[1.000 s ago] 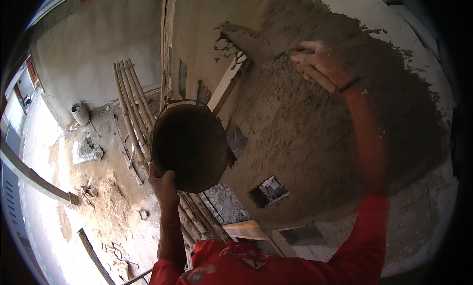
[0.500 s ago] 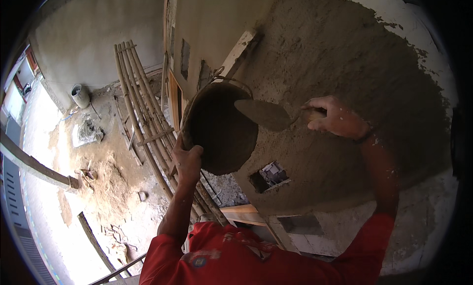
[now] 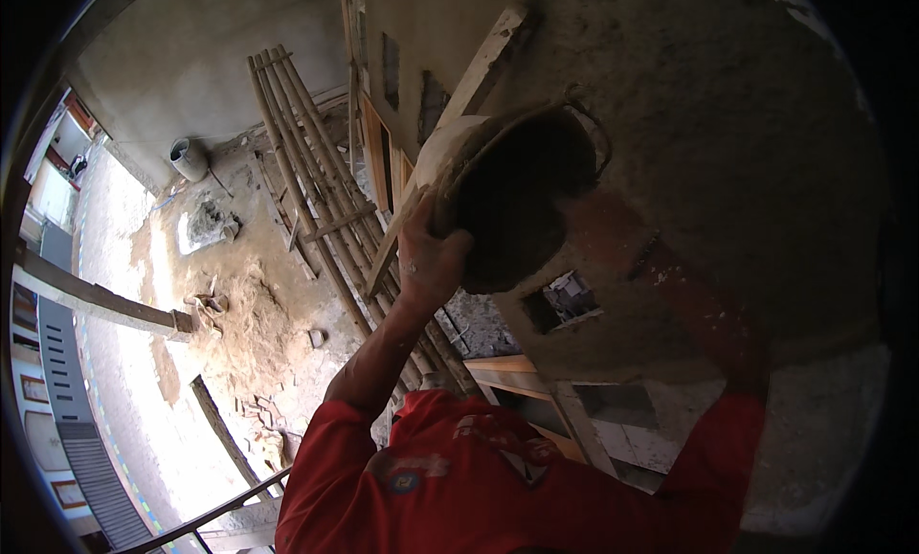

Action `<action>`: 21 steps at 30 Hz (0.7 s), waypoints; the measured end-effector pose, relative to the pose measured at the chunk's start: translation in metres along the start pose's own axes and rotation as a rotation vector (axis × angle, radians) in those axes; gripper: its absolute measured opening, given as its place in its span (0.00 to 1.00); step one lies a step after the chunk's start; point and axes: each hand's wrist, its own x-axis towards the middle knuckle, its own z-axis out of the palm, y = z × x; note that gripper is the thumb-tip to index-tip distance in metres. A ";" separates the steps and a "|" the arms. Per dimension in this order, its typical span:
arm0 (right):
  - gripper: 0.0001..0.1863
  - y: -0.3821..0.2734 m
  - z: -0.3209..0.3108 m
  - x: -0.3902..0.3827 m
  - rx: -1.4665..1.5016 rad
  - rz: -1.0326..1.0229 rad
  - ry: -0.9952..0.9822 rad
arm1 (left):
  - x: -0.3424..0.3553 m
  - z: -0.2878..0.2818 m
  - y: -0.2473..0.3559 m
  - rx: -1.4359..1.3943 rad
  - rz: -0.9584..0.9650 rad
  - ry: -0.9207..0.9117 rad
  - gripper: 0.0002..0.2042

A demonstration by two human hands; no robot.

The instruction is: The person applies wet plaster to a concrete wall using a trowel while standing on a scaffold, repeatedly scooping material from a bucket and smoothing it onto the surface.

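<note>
My left hand [image 3: 431, 252] grips the near-left rim of a round bucket [image 3: 450, 147], thumb over the edge. Tipped toward the wall, the bucket shows a dark, mortar-coated inside and a wire handle at its far right. My right hand [image 3: 608, 230], blurred, is closed at the bucket's right side with its fingers at the mouth. The trowel it held half a second ago is now lost in the bucket's shadow. Beside both hands rises a wall [image 3: 728, 171] coated in wet grey mortar.
A square hole [image 3: 563, 302] opens in the wall below the bucket. A pale beam [image 3: 488, 61] juts out behind it. Bamboo poles [image 3: 311, 185] lashed together slope down at left. Far below are a sand pile [image 3: 258, 310], a pail [image 3: 189, 159] and a metal railing [image 3: 225, 509].
The bucket, in my left hand, has moved right and up and tilted toward the wall. My right hand has come left and down to its mouth, and the trowel blade has gone from sight.
</note>
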 end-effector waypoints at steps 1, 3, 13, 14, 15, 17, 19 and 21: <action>0.13 0.007 0.015 -0.003 0.160 -0.033 0.075 | 0.000 0.003 0.003 -0.019 0.001 -0.005 0.24; 0.14 0.012 0.055 -0.007 0.479 -0.104 0.230 | 0.000 0.005 0.004 0.013 0.012 -0.014 0.23; 0.21 -0.035 0.061 0.010 0.747 0.094 0.429 | 0.003 -0.016 -0.004 -0.136 -0.079 0.073 0.26; 0.21 -0.028 0.056 0.011 0.700 0.090 0.404 | 0.006 -0.016 0.000 -0.167 -0.071 0.072 0.26; 0.22 -0.022 0.052 0.013 0.655 0.087 0.378 | 0.007 -0.019 -0.001 -0.176 -0.078 0.077 0.26; 0.23 -0.014 0.063 0.017 0.432 -0.095 0.519 | 0.011 -0.025 -0.003 -0.202 -0.076 0.081 0.27; 0.23 -0.015 0.046 0.022 0.552 0.026 0.467 | 0.017 -0.033 0.001 -0.273 -0.093 0.134 0.27; 0.22 -0.016 0.012 0.017 0.612 0.101 0.371 | 0.018 -0.038 0.000 -0.318 -0.090 0.167 0.27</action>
